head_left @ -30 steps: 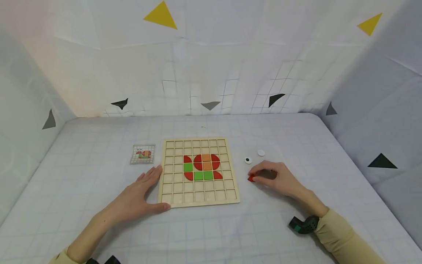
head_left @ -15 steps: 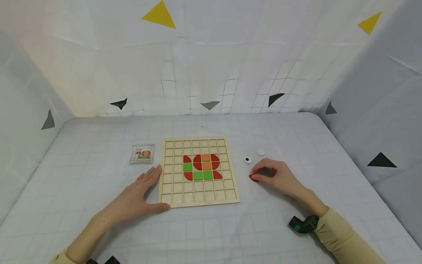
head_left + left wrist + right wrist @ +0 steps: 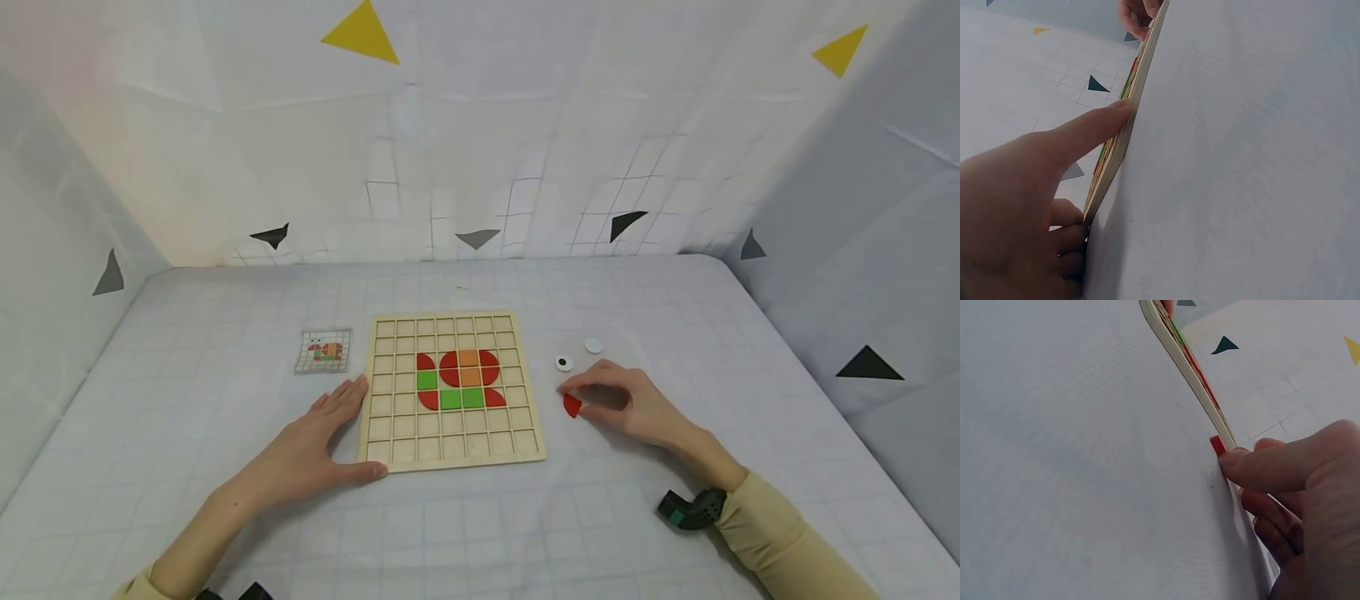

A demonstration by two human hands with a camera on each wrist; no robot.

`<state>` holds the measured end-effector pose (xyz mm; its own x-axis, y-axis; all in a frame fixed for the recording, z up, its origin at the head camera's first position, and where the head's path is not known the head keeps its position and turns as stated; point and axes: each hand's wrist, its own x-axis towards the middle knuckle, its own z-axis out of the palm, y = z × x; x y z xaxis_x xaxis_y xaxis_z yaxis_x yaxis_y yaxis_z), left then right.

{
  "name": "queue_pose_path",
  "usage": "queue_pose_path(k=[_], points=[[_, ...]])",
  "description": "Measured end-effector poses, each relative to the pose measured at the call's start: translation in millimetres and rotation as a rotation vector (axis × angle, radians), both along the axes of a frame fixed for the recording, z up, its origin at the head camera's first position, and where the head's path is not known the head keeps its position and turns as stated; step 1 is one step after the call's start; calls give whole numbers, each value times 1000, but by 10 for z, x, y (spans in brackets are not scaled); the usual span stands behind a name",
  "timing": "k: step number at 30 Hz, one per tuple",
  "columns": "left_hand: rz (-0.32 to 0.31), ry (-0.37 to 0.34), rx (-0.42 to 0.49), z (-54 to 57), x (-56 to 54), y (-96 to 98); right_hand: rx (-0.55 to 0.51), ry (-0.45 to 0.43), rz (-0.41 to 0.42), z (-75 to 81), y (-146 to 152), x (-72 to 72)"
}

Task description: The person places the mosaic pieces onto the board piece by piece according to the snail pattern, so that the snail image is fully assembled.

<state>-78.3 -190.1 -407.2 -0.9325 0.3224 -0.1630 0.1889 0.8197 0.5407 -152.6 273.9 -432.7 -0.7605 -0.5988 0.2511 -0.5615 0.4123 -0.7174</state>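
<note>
A wooden grid board [image 3: 453, 450] lies on the table, with several red, green and orange tiles set in its cells. My left hand [image 3: 318, 442] spreads along the board's left side, thumb on the front left corner and straight fingers at the left edge. In the left wrist view the thumb touches the board's side. Right of the board, my right hand [image 3: 637, 408] has a red rounded tile [image 3: 572, 405] between thumb and index finger, close over the table. The thumb tip meets the red tile [image 3: 1217, 445] in the right wrist view.
A small picture card [image 3: 324, 350] with a coloured figure on a grid lies left of the board. Beyond the right hand are a white disc with a black dot [image 3: 564, 363] and a plain white disc [image 3: 593, 346]. A white cloth wall [image 3: 480, 150] rises behind the table.
The right fingers have turned the red tile, so more of its face shows. The right index fingertip has shifted left, away from the thumb. My left hand and the board have stayed put.
</note>
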Motion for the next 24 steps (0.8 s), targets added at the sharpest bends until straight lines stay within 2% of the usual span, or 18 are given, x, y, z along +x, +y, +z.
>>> queue_pose_path(k=[13, 19, 24], points=[[5, -1, -1, 5, 1, -2, 3, -35, -77, 7, -23, 5], [0, 6, 2, 0, -8, 3, 35, 18, -149, 55, -44, 7], [3, -7, 5, -11, -15, 6, -12, 42, -174, 160, -194, -30]])
